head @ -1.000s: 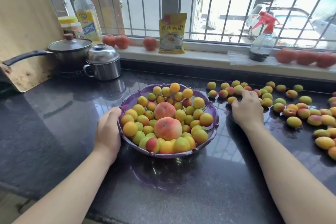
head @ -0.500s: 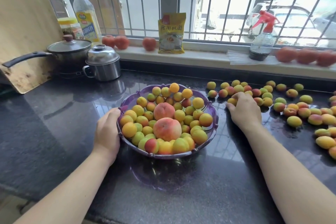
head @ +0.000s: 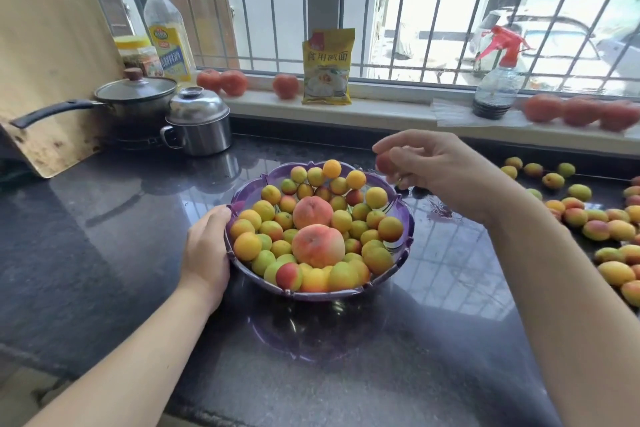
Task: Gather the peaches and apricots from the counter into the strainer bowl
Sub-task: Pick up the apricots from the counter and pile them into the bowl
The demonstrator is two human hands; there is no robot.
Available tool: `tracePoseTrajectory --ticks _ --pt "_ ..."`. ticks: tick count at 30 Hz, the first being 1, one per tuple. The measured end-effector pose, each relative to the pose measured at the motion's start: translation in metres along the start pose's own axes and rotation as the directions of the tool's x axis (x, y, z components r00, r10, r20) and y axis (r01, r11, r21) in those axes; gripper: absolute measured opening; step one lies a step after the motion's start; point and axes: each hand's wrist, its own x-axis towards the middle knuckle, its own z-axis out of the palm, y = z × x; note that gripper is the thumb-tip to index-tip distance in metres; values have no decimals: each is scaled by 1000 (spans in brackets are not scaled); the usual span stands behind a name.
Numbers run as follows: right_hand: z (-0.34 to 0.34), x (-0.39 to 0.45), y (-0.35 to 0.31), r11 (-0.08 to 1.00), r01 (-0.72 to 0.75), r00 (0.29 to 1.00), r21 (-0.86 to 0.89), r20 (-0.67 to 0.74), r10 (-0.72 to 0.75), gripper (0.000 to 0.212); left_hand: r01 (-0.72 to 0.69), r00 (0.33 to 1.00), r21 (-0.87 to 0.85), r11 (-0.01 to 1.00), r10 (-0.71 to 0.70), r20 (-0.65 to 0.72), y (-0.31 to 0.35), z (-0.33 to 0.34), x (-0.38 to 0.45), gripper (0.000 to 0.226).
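Note:
A purple strainer bowl (head: 401,218) stands mid-counter, heaped with several apricots and two peaches (head: 318,245). My left hand (head: 207,248) grips the bowl's left rim. My right hand (head: 440,172) hovers above the bowl's right rim, fingers curled round small fruit; one reddish apricot (head: 384,161) shows between the fingertips. Several loose apricots (head: 595,229) lie on the dark counter to the right.
A lidded saucepan (head: 135,97) and a steel pot (head: 197,125) stand at the back left beside a wooden board (head: 45,55). On the sill are an oil bottle (head: 168,35), tomatoes (head: 284,86), a yellow packet (head: 327,68) and a spray bottle (head: 495,87).
My right hand has lifted off the counter's fruit pile and swung left over the bowl's rim with apricots in its fingers. My left hand stays on the bowl.

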Motion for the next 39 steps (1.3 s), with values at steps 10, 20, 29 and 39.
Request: tracePoseTrajectory --ticks 10,20,29,39 --pt "45 2 2 796 34 983 -605 164 83 32 42 999 -8 999 -42 5 -5 -2 5 48" --pt "61 8 12 656 93 973 -749 207 98 23 33 999 31 999 -33 -4 0 -1 2 47" --pt "66 8 14 635 107 973 -765 213 92 23 20 1000 10 1000 -20 -7 4 0 -2 45" --pt "-21 18 18 922 -179 884 -344 -467 -3 12 -6 1000 1 1000 6 3 7 3 -4 34"
